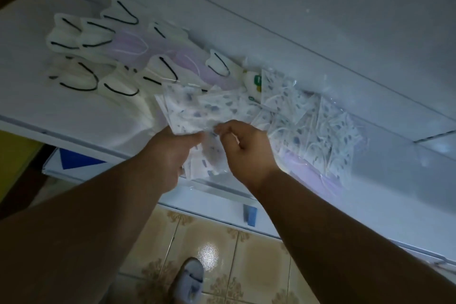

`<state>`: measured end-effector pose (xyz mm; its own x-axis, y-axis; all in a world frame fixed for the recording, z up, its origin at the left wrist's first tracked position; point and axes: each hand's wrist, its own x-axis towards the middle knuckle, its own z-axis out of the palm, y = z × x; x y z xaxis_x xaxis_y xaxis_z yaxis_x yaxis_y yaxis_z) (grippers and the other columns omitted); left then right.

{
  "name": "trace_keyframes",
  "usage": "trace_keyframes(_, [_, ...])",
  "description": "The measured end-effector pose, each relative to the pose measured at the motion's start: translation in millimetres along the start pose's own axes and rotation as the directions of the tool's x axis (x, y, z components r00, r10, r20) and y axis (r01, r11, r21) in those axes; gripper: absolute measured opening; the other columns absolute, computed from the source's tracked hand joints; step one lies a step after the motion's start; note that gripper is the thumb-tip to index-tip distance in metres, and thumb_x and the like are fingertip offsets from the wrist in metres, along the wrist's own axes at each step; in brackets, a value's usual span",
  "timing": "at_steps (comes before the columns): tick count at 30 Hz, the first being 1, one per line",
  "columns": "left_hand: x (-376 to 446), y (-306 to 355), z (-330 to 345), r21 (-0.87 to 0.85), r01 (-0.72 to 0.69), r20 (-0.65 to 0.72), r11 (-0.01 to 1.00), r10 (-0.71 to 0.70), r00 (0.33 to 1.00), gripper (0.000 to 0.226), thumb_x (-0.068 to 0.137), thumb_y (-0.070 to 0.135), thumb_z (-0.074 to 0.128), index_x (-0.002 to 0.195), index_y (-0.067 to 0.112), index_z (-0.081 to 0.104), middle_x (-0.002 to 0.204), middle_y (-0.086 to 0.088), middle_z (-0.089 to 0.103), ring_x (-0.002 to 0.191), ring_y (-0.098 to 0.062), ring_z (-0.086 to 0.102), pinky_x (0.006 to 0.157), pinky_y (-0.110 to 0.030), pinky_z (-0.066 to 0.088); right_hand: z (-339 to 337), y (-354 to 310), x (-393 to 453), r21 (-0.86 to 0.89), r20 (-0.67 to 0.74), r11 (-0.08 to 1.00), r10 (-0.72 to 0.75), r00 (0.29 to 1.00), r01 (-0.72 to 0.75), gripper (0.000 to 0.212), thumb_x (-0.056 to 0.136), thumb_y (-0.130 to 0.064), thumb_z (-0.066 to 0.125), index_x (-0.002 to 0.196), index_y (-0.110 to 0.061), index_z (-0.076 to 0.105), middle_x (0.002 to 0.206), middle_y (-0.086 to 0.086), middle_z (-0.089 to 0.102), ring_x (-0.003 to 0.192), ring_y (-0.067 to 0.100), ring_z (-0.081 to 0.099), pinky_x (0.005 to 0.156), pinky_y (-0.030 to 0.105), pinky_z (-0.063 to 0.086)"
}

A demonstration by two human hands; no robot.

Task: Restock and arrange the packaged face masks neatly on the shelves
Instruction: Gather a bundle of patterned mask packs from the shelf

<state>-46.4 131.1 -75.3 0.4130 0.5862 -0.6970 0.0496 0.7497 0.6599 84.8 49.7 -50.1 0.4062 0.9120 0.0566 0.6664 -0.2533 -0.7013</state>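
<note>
A fanned bundle of blue-patterned packaged masks (pixel 197 111) hangs over the front of the white shelf (pixel 74 111). My left hand (pixel 170 153) grips the bundle from below, thumb on top. At the bundle's near edge, my right hand (pixel 246 148) pinches a pack between thumb and fingers. More patterned packs (pixel 315 131) lie in a loose pile on the shelf to the right. White masks with black ear loops (pixel 81 39) sit in rows at the left, with pink masks (pixel 130 42) among them.
The shelf's back panel (pixel 296 7) rises behind the masks. A lower white shelf (pixel 283 219) holds a small blue price tag (pixel 250 215). A blue-and-white box (pixel 79 163) sits under the shelf at left. Tiled floor (pixel 222 249) and my slippered foot (pixel 190 281) are below.
</note>
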Motion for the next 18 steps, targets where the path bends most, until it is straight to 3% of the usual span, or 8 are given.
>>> trace_keyframes(3, [4.0, -2.6, 3.3, 0.014, 0.016, -0.088, 1.000, -0.015, 0.996, 0.023, 0.088, 0.019, 0.075, 0.109, 0.028, 0.072, 0.109, -0.006, 0.075, 0.103, -0.032, 0.070, 0.097, -0.058, 0.052, -7.0, 4.8, 6.4, 0.111, -0.037, 0.990, 0.096, 0.995, -0.092, 0.029, 0.087, -0.027, 0.047, 0.088, -0.013, 0.072, 0.090, 0.000, 0.074, 0.087, 0.017, 0.069, 0.083, 0.035, 0.056])
trace_keyframes(5, [5.4, -2.1, 2.4, -0.040, 0.045, -0.090, 0.998, -0.048, 0.995, 0.016, 0.092, 0.026, 0.070, 0.108, 0.029, 0.071, 0.115, -0.006, 0.074, 0.106, -0.030, 0.070, 0.100, -0.054, 0.051, -14.2, 7.3, 18.3, 0.071, -0.065, 0.991, 0.116, 0.991, -0.112, 0.021, 0.091, -0.019, 0.050, 0.092, -0.011, 0.069, 0.092, 0.003, 0.072, 0.084, 0.018, 0.070, 0.080, 0.039, 0.056])
trace_keyframes(8, [5.3, 0.9, 2.5, -0.193, 0.109, -0.026, 0.975, -0.116, 0.993, 0.042, 0.094, 0.055, 0.060, 0.126, 0.028, 0.065, 0.119, -0.003, 0.073, 0.109, -0.026, 0.069, 0.103, -0.050, 0.050, -22.2, 17.1, 33.4, -0.224, -0.134, 0.964, 0.115, 0.984, -0.143, 0.019, 0.092, -0.014, 0.055, 0.107, -0.013, 0.067, 0.122, 0.005, 0.060, 0.107, 0.021, 0.062, 0.097, 0.039, 0.050])
trace_keyframes(10, [7.1, 2.3, 3.5, -0.222, 0.123, 0.016, 0.967, -0.123, 0.992, 0.059, 0.090, 0.069, 0.053, 0.132, 0.028, 0.061, 0.123, -0.003, 0.072, 0.112, -0.028, 0.069, 0.103, -0.051, 0.050, -28.5, 30.9, 44.2, -0.486, -0.155, 0.844, 0.173, 0.973, -0.228, 0.034, 0.093, -0.024, 0.058, 0.126, -0.021, 0.059, 0.150, 0.007, 0.038, 0.137, 0.026, 0.039, 0.114, 0.040, 0.033])
trace_keyframes(12, [8.8, 2.7, 3.7, -0.249, 0.125, 0.040, 0.960, -0.118, 0.992, 0.072, 0.085, 0.079, 0.046, 0.137, 0.030, 0.057, 0.127, -0.004, 0.070, 0.113, -0.029, 0.068, 0.103, -0.051, 0.050, -34.0, 41.2, 55.7, -0.539, -0.116, 0.776, 0.317, 0.942, -0.327, 0.055, 0.091, -0.032, 0.061, 0.143, -0.026, 0.041, 0.159, 0.007, 0.026, 0.146, 0.030, 0.027, 0.117, 0.046, 0.026])
trace_keyframes(14, [8.5, 3.4, 5.2, -0.280, 0.126, 0.065, 0.952, -0.113, 0.992, 0.078, 0.084, 0.085, 0.035, 0.140, 0.034, 0.053, 0.131, -0.002, 0.067, 0.115, -0.029, 0.067, 0.100, -0.049, 0.050, -37.0, 50.2, 65.7, -0.524, -0.108, 0.763, 0.381, 0.918, -0.378, 0.063, 0.091, -0.029, 0.062, 0.147, -0.027, 0.034, 0.149, 0.007, 0.043, 0.136, 0.031, 0.042, 0.110, 0.045, 0.033])
trace_keyframes(16, [6.2, 4.8, 7.0, -0.306, 0.121, 0.079, 0.944, -0.101, 0.992, 0.075, 0.087, 0.083, 0.030, 0.138, 0.034, 0.054, 0.129, -0.001, 0.068, 0.113, -0.028, 0.067, 0.090, -0.045, 0.053, -42.5, 49.2, 72.1, -0.550, -0.146, 0.744, 0.362, 0.921, -0.380, 0.051, 0.093, -0.017, 0.056, 0.142, -0.024, 0.043, 0.134, 0.008, 0.058, 0.124, 0.031, 0.052, 0.103, 0.042, 0.039])
trace_keyframes(18, [-0.6, 5.6, 10.3, -0.260, 0.129, 0.064, 0.957, -0.116, 0.991, 0.060, 0.091, 0.073, 0.044, 0.130, 0.030, 0.060, 0.120, -0.001, 0.072, 0.107, -0.027, 0.069, 0.082, -0.042, 0.055, -47.1, 44.5, 74.4, -0.571, -0.180, 0.726, 0.346, 0.921, -0.384, 0.039, 0.094, -0.010, 0.049, 0.130, -0.020, 0.057, 0.125, 0.010, 0.064, 0.117, 0.031, 0.057, 0.100, 0.039, 0.042])
